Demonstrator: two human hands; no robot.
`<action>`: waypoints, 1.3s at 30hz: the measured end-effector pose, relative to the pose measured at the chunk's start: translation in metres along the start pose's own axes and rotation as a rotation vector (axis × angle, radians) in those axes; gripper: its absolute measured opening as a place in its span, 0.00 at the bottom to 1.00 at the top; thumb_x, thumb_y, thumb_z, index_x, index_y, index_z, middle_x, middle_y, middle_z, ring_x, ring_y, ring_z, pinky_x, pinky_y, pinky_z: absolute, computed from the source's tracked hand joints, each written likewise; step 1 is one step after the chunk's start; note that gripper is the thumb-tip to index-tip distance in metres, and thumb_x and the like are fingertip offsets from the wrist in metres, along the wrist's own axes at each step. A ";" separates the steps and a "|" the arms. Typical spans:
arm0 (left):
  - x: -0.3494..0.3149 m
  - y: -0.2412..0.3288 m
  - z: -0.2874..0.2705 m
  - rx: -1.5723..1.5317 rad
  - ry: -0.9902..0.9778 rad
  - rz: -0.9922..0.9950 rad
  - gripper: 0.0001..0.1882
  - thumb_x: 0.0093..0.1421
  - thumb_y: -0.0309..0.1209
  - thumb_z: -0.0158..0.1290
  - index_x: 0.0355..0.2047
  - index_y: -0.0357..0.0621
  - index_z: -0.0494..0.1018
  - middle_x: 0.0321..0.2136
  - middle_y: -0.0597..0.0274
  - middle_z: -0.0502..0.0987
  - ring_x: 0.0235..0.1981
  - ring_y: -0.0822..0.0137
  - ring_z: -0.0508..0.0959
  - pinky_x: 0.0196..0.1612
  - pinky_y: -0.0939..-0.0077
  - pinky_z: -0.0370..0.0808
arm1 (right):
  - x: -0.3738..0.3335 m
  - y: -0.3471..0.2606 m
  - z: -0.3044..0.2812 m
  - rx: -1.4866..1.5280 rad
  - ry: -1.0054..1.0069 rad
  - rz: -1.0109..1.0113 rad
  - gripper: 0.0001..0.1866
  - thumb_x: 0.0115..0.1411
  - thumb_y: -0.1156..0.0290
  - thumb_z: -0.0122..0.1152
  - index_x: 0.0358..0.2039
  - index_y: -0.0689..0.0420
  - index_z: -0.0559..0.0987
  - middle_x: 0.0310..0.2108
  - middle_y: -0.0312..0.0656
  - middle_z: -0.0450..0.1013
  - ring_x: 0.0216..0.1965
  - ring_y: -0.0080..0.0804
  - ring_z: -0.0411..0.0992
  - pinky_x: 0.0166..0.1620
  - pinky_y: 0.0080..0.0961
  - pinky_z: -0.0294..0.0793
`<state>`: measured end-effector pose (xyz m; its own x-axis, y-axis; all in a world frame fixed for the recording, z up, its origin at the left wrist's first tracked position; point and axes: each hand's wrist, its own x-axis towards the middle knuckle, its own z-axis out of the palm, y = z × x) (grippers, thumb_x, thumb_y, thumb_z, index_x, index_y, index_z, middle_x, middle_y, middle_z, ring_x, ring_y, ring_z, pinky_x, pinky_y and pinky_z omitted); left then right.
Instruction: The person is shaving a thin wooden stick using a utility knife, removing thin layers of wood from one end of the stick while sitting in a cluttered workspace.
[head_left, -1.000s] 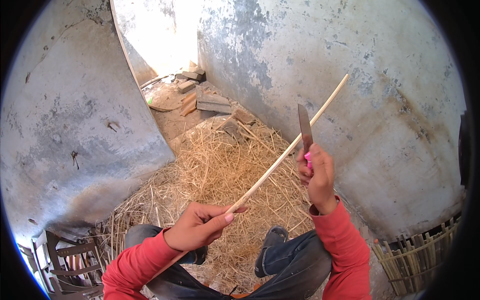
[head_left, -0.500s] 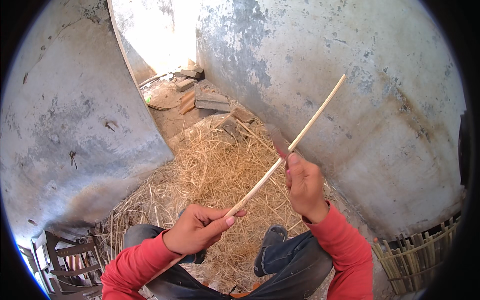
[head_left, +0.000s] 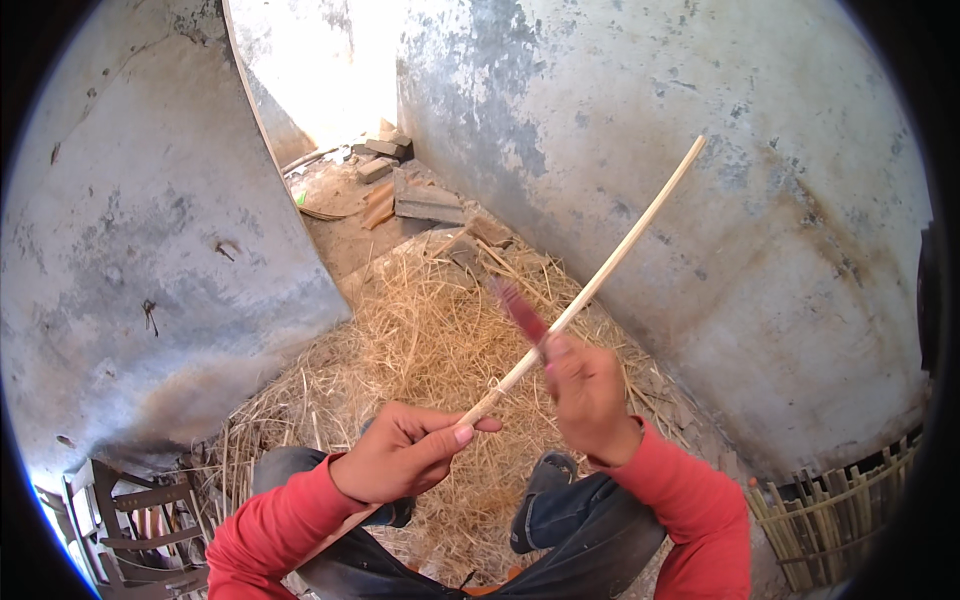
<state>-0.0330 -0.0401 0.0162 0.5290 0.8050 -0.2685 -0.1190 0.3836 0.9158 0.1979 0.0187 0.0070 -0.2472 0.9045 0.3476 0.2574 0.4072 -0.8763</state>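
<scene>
A long, pale wooden stick [head_left: 634, 238] slants from beneath my left forearm up to the far right. My left hand [head_left: 402, 452] is closed round its lower part, thumb on top and index finger stretched along it. Just past that grip, a small curl of shaving [head_left: 494, 384] stands on the stick. My right hand [head_left: 583, 392] is closed on a knife [head_left: 524, 314], reddish and smeared by motion, which lies across the stick near its middle. The knife's far end points up and left; its edge is too blurred to make out.
Straw-like shavings [head_left: 420, 330] cover the floor between my feet and beyond. Bricks and rubble [head_left: 430, 205] lie near the bright doorway. Peeling walls [head_left: 680, 130] rise on both sides. A slatted basket [head_left: 835, 520] stands at right, a dark wooden chair [head_left: 140, 525] at left.
My right hand and the knife have moved down and left along the stick, toward my left hand. The stick's far tip has shifted slightly up and right. My left hand keeps its grip.
</scene>
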 end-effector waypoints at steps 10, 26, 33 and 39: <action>0.001 -0.002 -0.001 0.008 0.010 -0.006 0.18 0.72 0.34 0.46 0.56 0.36 0.73 0.12 0.78 0.58 0.12 0.83 0.55 0.16 0.82 0.50 | -0.003 0.005 0.004 -0.117 0.063 -0.074 0.18 0.71 0.61 0.47 0.34 0.63 0.79 0.13 0.44 0.62 0.14 0.28 0.61 0.21 0.29 0.61; 0.002 -0.004 0.001 0.040 0.073 0.028 0.18 0.70 0.32 0.48 0.55 0.34 0.73 0.12 0.77 0.59 0.12 0.83 0.55 0.17 0.82 0.50 | -0.010 0.009 0.010 0.143 -0.353 0.197 0.24 0.72 0.57 0.45 0.34 0.65 0.79 0.15 0.43 0.65 0.19 0.24 0.65 0.24 0.29 0.65; 0.001 0.002 0.004 0.061 0.062 0.033 0.18 0.71 0.32 0.49 0.56 0.36 0.73 0.15 0.78 0.60 0.14 0.84 0.56 0.18 0.83 0.52 | 0.003 0.012 -0.006 -0.028 0.093 -0.002 0.20 0.72 0.60 0.47 0.33 0.64 0.78 0.13 0.40 0.60 0.16 0.23 0.60 0.22 0.29 0.61; 0.002 -0.001 0.005 0.046 0.066 0.020 0.17 0.71 0.32 0.49 0.55 0.37 0.74 0.15 0.78 0.61 0.15 0.84 0.57 0.18 0.84 0.52 | -0.003 0.006 0.008 -0.159 0.055 -0.115 0.18 0.71 0.61 0.49 0.31 0.62 0.77 0.12 0.45 0.62 0.13 0.31 0.62 0.20 0.30 0.61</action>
<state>-0.0279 -0.0412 0.0160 0.4698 0.8413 -0.2674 -0.0897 0.3469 0.9336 0.1926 0.0173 -0.0025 -0.2331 0.8545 0.4643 0.3755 0.5195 -0.7675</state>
